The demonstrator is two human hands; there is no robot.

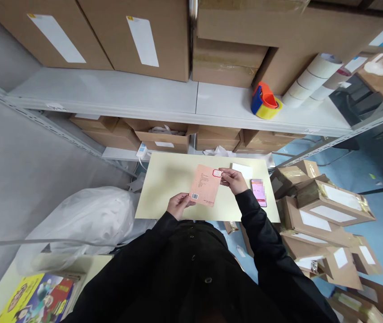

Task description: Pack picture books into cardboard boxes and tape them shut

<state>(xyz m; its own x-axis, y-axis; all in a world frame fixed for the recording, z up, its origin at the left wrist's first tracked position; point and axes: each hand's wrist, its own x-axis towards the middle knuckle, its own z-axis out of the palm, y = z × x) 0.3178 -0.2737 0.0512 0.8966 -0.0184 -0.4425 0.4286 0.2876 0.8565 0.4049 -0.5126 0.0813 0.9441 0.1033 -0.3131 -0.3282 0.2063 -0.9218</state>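
A pink book (pixel 205 186) with small dark print, a barcode and a red-framed label is held up over the pale yellow table (pixel 159 179). My left hand (pixel 179 205) pinches its lower left corner, by the barcode. At the upper right corner, my right hand (pixel 233 180) grips the edge beside the red-framed label. To the right of that hand, a phone (pixel 258 193) with a lit pink screen lies on the table. A white stack, perhaps paper or labels, (pixel 243 170) sits behind the right hand.
Cardboard boxes (pixel 332 202) are piled on the floor at right. A shelf (pixel 137 92) above the table bears large boxes, a tape dispenser (pixel 266 102) and white rolls (pixel 312 80). A white plastic bag (pixel 90 215) and colourful picture books (pixel 40 298) are at left.
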